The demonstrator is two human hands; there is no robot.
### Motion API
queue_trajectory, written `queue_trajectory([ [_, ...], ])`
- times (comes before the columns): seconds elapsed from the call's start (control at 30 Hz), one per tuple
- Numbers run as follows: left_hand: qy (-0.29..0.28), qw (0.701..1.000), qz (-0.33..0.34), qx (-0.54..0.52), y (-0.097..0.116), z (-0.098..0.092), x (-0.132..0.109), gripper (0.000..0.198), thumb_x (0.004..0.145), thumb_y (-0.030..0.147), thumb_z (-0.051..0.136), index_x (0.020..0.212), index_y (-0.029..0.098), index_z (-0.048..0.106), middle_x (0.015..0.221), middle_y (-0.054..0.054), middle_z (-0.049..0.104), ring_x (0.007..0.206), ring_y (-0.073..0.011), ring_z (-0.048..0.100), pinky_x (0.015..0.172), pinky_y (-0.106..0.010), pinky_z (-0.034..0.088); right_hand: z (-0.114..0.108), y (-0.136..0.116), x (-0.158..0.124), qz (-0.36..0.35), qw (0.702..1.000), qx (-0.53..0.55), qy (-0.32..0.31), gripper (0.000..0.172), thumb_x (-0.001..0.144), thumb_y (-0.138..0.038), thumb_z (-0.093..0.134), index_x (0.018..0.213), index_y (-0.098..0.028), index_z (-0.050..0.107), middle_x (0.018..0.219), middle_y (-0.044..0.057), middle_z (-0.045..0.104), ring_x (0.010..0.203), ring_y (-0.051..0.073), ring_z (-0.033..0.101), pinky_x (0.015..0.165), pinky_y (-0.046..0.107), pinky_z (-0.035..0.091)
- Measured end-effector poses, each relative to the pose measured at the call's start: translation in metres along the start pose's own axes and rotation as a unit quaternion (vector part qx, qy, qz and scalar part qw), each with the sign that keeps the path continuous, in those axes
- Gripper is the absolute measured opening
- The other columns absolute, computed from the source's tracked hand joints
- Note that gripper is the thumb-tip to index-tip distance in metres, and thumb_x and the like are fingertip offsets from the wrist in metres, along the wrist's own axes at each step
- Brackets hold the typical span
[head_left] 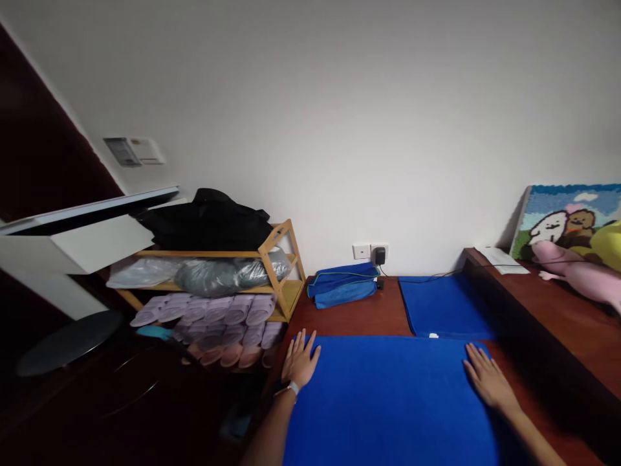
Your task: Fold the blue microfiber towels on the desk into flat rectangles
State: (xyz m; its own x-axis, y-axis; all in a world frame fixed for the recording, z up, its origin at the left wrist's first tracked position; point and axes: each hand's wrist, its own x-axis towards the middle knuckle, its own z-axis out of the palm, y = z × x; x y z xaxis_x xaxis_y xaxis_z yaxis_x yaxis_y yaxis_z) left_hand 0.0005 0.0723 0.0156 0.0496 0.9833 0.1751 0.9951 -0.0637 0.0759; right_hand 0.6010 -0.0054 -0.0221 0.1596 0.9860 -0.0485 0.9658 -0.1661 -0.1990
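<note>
A large blue cloth [388, 395] lies spread flat over the reddish-brown table. My left hand [299, 362] rests palm down on its far left corner, fingers apart. At the far right corner my right hand [488, 378] lies flat too, fingers stretched forward. Just beyond is a second blue cloth [444, 304], folded into a neat square with a small white tag at its near edge. Another folded blue cloth [344, 283] with green edging sits against the wall, looser in shape.
A black plug [381, 255] sits in the wall socket, its cord running right. A pink plush toy [577, 272] and a fluffy picture [572, 217] stand on the raised ledge [548, 310]. On the left, a wooden rack [286, 259] holds slippers [237, 309] and a black bag [208, 220].
</note>
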Motion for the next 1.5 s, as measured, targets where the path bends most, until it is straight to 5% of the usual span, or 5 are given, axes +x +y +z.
queue_trajectory([
  [0.57, -0.001, 0.997, -0.026, -0.076, -0.03, -0.022, -0.018, 0.059, 0.106, 0.044, 0.024, 0.158, 0.02, 0.037, 0.168, -0.012, 0.03, 0.155, -0.0253, 0.026, 0.124, -0.047, 0.028, -0.009, 0.017, -0.004, 0.008, 0.999, 0.021, 0.049, 0.078, 0.096, -0.057, 0.014, 0.16, -0.016, 0.033, 0.167, 0.006, 0.031, 0.157, 0.026, 0.02, 0.128, 0.05, 0.018],
  [0.93, 0.011, 0.997, 0.043, -0.059, -0.018, -0.02, -0.096, 0.055, 0.106, 0.048, 0.035, 0.159, 0.032, 0.035, 0.168, -0.004, 0.033, 0.154, -0.0232, 0.03, 0.126, -0.049, 0.028, 0.001, -0.309, -0.055, -0.277, 0.952, 0.132, -0.006, 0.069, 0.105, -0.058, 0.017, 0.163, -0.022, 0.024, 0.168, 0.004, 0.023, 0.156, 0.024, 0.02, 0.128, 0.048, 0.019],
  [1.1, 0.021, 0.997, 0.043, -0.057, -0.017, -0.024, -0.096, 0.054, 0.106, 0.048, 0.035, 0.158, 0.034, 0.036, 0.166, -0.002, 0.036, 0.153, -0.0229, 0.033, 0.125, -0.048, 0.03, 0.013, -0.382, -0.046, -0.306, 0.942, 0.124, -0.058, 0.074, 0.103, -0.062, 0.015, 0.163, -0.019, 0.023, 0.168, 0.007, 0.02, 0.157, 0.026, 0.016, 0.128, 0.05, 0.016],
  [1.27, 0.012, 0.997, 0.038, -0.06, -0.016, -0.027, -0.097, 0.055, 0.106, 0.049, 0.033, 0.159, 0.033, 0.036, 0.167, -0.003, 0.034, 0.153, -0.0223, 0.032, 0.126, -0.047, 0.029, 0.018, -0.345, -0.035, -0.269, 0.956, 0.108, -0.047, 0.074, 0.103, -0.062, 0.016, 0.162, -0.02, 0.026, 0.168, 0.007, 0.024, 0.157, 0.025, 0.018, 0.129, 0.05, 0.015],
  [1.5, 0.014, 0.998, 0.033, -0.061, -0.015, -0.027, -0.096, 0.054, 0.106, 0.047, 0.036, 0.158, 0.034, 0.036, 0.167, -0.001, 0.035, 0.153, -0.0227, 0.033, 0.126, -0.047, 0.03, 0.018, -0.127, -0.018, -0.099, 0.995, 0.024, 0.012, 0.076, 0.098, -0.06, 0.02, 0.162, -0.02, 0.028, 0.168, 0.005, 0.028, 0.157, 0.025, 0.019, 0.128, 0.05, 0.017],
])
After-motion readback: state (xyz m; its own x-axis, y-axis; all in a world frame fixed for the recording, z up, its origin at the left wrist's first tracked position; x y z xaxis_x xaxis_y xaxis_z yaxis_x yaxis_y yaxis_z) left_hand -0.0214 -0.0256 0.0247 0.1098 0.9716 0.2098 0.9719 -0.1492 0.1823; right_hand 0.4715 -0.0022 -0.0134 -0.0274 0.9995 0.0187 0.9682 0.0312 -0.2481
